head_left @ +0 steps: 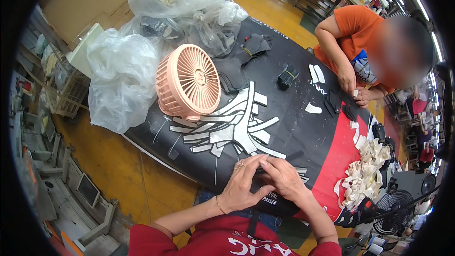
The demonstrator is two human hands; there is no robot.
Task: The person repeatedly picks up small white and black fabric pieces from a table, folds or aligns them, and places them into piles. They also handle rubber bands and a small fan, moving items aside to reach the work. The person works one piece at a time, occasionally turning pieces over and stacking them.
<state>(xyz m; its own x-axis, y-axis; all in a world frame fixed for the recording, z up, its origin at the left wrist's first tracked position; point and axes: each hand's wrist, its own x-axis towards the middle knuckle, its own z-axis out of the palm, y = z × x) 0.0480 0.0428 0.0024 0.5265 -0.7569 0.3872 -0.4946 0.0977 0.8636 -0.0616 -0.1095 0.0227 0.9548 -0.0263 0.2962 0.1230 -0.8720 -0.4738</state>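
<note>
Close to the table's near edge my left hand (241, 186) and my right hand (285, 178) meet, their fingertips pressed together. Whatever is between the fingers is hidden or too small to name. Just beyond my fingertips lies a loose pile of white, dark-edged cut strips (222, 135), with a forked, Y-shaped piece (244, 132) on top. A few thin light-and-dark strips (302, 174) lie beside my right hand.
A pink desk fan (192, 80) stands behind the pile, with clear plastic bags (122, 78) to its left. Black bundled pieces (287, 77) lie farther back. A cream heap of pieces (365, 173) sits at right. A person in orange (350, 33) handles a small white piece across the table.
</note>
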